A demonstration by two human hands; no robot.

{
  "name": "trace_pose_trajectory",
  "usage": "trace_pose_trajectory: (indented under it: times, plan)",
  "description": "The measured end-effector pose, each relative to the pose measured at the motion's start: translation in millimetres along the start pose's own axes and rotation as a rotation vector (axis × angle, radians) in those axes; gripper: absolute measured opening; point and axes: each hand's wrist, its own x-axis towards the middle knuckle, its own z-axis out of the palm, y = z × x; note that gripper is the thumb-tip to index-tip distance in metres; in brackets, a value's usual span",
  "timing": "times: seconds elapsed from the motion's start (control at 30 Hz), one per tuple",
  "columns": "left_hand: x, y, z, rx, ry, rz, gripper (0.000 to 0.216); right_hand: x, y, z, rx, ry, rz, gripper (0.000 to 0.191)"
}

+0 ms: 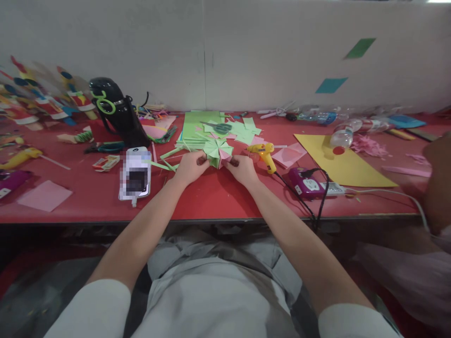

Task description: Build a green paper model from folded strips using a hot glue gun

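Between my two hands is a folded paper flower [215, 149], mostly light green with a pink section at its lower right. My left hand [192, 167] pinches its left edge, and my right hand [242, 169] pinches the right edge near the pink part. Just beyond it lie green paper sheets [197, 123] and scissors [219, 127] with dark green handles, on top of loose green pieces. A yellow glue gun [265, 155] rests right of my right hand. Narrow green paper strips [165, 164] lie beside my left hand.
Left stand a phone [145, 180], a black bottle [121, 112] and pliers [105, 147]. At right are a purple power block [306, 183] with cables, a yellow sheet [355, 164] and plastic bottles [343, 136]. Another person's arm [439, 183] is at the far right. The red table's [218, 202] front edge is near.
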Motion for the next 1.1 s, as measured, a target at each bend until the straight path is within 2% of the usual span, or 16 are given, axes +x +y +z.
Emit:
trace_pose_trajectory:
  times: [0.13,0.37,0.5,0.63,0.83,1.1]
  plan:
    - [-0.8,0.8,-0.5,-0.014,-0.005,0.014,0.016,-0.3,-2.1,-1.0,0.006,0.015,0.011,0.033]
    - [-1.2,2.1,-1.4,-0.018,-0.022,0.015,0.015,-0.7,-1.1,-1.7,-0.018,0.025,-0.055,0.032]
    - [-1.2,1.0,-1.2,-0.012,-0.019,0.017,0.015,-1.3,-0.9,-1.2,-0.019,0.016,-0.028,0.037]
    - [-1.0,0.3,-1.4,0.001,-0.011,0.020,0.016,-1.3,-2.3,-1.3,-0.009,-0.007,-0.026,0.031]
    - [-0.9,1.0,-1.7,-0.004,-0.028,0.010,0.016,-1.4,-2.3,-2.0,-0.041,0.055,-0.071,0.027]
    - [-1.3,-0.6,-0.2,-0.031,-0.046,0.015,0.016,-2.0,-2.2,-4.0,-0.047,0.050,-0.140,0.029]
